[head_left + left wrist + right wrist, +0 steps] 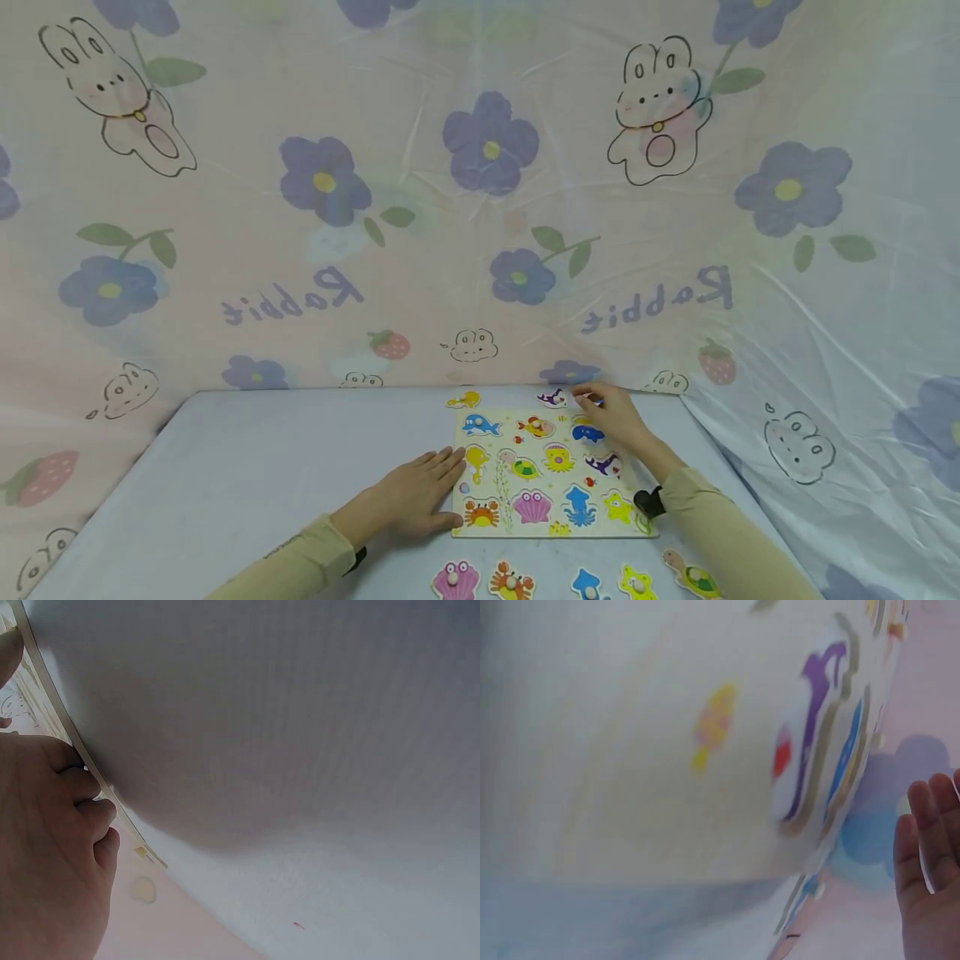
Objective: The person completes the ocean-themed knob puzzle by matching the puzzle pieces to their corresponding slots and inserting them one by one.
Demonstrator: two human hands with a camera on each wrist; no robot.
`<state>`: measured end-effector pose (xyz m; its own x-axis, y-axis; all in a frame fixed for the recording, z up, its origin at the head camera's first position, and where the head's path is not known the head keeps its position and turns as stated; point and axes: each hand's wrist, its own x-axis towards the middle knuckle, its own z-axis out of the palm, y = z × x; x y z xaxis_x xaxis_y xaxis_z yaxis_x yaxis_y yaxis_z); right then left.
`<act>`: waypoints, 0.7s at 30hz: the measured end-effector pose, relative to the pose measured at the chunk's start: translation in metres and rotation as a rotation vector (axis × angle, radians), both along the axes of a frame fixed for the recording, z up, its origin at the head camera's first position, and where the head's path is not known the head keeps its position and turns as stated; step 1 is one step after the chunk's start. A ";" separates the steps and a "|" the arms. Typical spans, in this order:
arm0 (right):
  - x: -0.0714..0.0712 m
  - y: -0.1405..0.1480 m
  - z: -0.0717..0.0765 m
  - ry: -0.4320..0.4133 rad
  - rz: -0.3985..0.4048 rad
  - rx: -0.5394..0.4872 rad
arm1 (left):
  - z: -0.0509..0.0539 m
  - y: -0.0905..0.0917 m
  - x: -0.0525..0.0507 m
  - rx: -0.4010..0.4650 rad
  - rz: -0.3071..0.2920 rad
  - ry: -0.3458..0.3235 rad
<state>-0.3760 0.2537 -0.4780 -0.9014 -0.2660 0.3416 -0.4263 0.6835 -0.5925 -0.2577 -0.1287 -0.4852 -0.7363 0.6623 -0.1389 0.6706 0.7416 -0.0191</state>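
A wooden puzzle board point(491, 475) with printed sea animals lies on the table. My left hand point(420, 493) rests along its left edge, fingers extended and thumb apart; the left wrist view shows the fingertips against the edge. Over the far right corner is my right hand point(611, 414), its fingers fairly straight in the right wrist view. Just under it, a blue piece point(799, 900) lies beyond the board, mostly hidden in the head view. A purple shark piece point(553, 400) lies left of the right hand. On the board, a blue whale picture point(587, 433) sits below that hand.
A yellow seahorse piece point(463, 400) lies behind the board. In front are a pink shell piece point(456, 581), a crab piece point(512, 582), a blue squid piece point(587, 583), a yellow starfish piece point(637, 583) and a turtle piece point(692, 575). A patterned curtain point(405, 275) hangs behind.
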 end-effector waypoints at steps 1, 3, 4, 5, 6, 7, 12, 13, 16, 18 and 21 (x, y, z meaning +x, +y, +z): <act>-0.001 0.004 -0.001 0.005 -0.012 -0.002 | 0.000 0.000 0.000 0.000 0.001 -0.002; -0.003 0.011 -0.002 0.002 -0.041 -0.006 | -0.001 0.000 -0.001 -0.002 0.003 -0.005; -0.004 0.014 -0.002 -0.004 -0.053 -0.011 | -0.001 0.000 -0.001 -0.005 0.003 -0.005; -0.005 0.017 -0.002 -0.003 -0.067 -0.009 | -0.001 0.000 -0.001 -0.006 0.003 -0.004; -0.007 0.021 -0.003 -0.005 -0.083 -0.006 | -0.001 0.000 -0.001 -0.006 0.004 -0.006; -0.008 0.024 -0.004 -0.006 -0.093 0.001 | -0.001 0.000 -0.001 -0.007 0.005 -0.006; -0.018 0.037 -0.006 -0.012 -0.132 0.028 | -0.002 0.000 -0.001 -0.010 0.007 -0.003; -0.020 0.039 -0.006 -0.013 -0.136 0.031 | -0.002 0.000 -0.001 -0.012 0.006 -0.001; -0.026 0.043 -0.008 -0.020 -0.145 0.046 | -0.002 -0.001 -0.002 -0.017 0.005 -0.001; -0.030 0.047 -0.010 -0.030 -0.156 0.059 | -0.001 -0.001 -0.002 -0.019 0.003 0.001; -0.036 0.052 -0.012 -0.061 -0.172 0.081 | -0.001 -0.001 -0.002 -0.016 0.001 0.002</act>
<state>-0.4118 0.3053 -0.4901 -0.9543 -0.1303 0.2688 -0.2638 0.7898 -0.5538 -0.2596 -0.1293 -0.4864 -0.7371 0.6594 -0.1481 0.6699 0.7417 -0.0319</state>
